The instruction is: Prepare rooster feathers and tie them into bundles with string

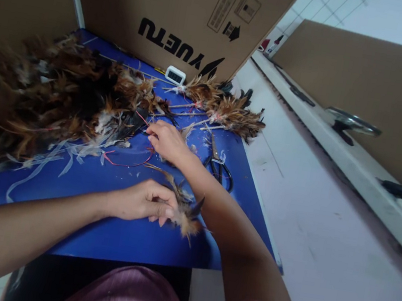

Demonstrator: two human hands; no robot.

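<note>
Close to the front edge of the blue table (103,237), my left hand (143,201) pinches a small bunch of brown and dark feathers (187,218). Farther forward, my right hand (166,140) has its fingertips pressed together on a red string (141,117). A slack curve of that string lies on the blue surface below this hand. Left of my right hand spreads a big heap of brown and black feathers (53,91), with pale ribbon-like strands (40,168) trailing from it. Black-handled scissors (218,163) lie just right of my right forearm.
Several feather bundles on sticks (230,112) lie at the table's far right. Behind them stands a small white digital device (175,74) in front of a large cardboard box (162,7). To the right, beyond the table edge, is a pale ledge with a metal handle (354,121).
</note>
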